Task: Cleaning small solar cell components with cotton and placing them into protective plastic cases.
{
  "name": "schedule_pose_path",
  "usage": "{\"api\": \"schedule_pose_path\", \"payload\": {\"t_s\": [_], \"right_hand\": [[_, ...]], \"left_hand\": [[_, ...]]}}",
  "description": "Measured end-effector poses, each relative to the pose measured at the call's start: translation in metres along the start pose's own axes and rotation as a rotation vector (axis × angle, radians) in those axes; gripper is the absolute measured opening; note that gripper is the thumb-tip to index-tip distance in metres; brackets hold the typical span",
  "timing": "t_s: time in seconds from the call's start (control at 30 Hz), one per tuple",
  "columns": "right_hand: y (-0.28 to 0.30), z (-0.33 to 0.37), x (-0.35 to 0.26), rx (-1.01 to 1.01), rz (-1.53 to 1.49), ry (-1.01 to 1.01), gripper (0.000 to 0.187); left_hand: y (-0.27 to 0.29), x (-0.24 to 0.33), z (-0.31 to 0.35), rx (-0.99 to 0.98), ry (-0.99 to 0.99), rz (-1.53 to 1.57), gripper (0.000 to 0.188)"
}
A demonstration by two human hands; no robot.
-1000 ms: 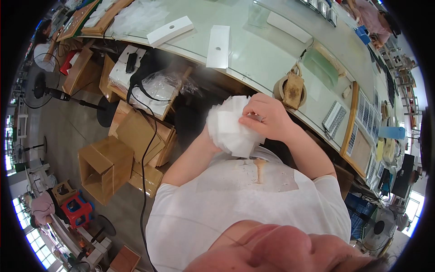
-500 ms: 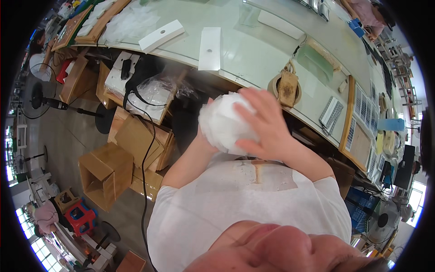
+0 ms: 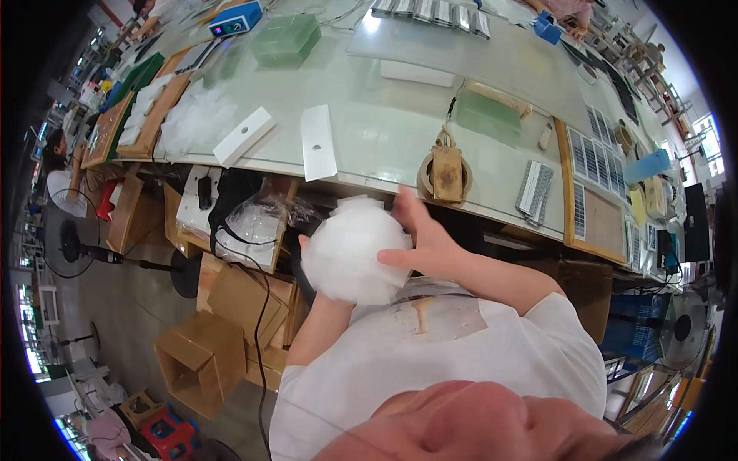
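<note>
A rounded bundle of thin, translucent white sheets point(image 3: 355, 250), fanned out in layers, is in front of my chest, just off the bench's front edge. My left hand point(image 3: 335, 304) supports it from the left and below. Most of that hand is hidden behind the sheets, with only a fingertip and the wrist area showing. On the bundle's right side is my right hand point(image 3: 419, 237), its thumb against the sheets and its other fingers stretched away from them. Two white boxes point(image 3: 319, 142) lie on the bench beyond the bundle.
A heap of similar white sheets point(image 3: 196, 119) lies on the glass-topped bench point(image 3: 361, 146) at the left. A tape roll with a worn block point(image 3: 447, 175) sits near the front edge. Below left are cardboard boxes point(image 3: 201, 361), a black cable point(image 3: 265, 338) and a fan point(image 3: 71, 242).
The view has shifted, showing more of the bench. My right hand has drawn back from the top of the bundle to its right side. The sheets now look more fanned out.
</note>
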State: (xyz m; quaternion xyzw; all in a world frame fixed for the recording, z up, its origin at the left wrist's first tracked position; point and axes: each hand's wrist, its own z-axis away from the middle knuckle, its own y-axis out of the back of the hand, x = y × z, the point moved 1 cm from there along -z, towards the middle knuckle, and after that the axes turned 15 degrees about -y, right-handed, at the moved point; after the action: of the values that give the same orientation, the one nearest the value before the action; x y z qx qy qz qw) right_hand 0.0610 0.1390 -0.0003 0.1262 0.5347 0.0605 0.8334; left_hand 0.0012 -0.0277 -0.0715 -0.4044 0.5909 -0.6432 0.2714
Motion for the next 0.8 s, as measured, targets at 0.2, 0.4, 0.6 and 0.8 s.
{"api": "schedule_pose_path", "payload": {"t_s": [0.2,0.4,0.6,0.8], "right_hand": [[0.002,0.002,0.011,-0.382,-0.532,-0.428,0.070],[0.022,0.007,0.017,-0.228,-0.489,-0.177,0.059],[0.060,-0.007,0.013,-0.094,-0.289,-0.043,0.061],[0.110,-0.013,0.010,-0.084,-0.679,0.048,0.066]], "left_hand": [[0.010,0.001,-0.001,0.094,0.111,0.141,0.097],[-0.006,0.011,-0.021,-0.097,0.198,-0.313,0.099],[-0.037,-0.004,-0.065,-0.042,0.237,-0.878,0.068],[-0.062,-0.003,-0.153,-0.223,0.264,-0.683,0.069]]}}
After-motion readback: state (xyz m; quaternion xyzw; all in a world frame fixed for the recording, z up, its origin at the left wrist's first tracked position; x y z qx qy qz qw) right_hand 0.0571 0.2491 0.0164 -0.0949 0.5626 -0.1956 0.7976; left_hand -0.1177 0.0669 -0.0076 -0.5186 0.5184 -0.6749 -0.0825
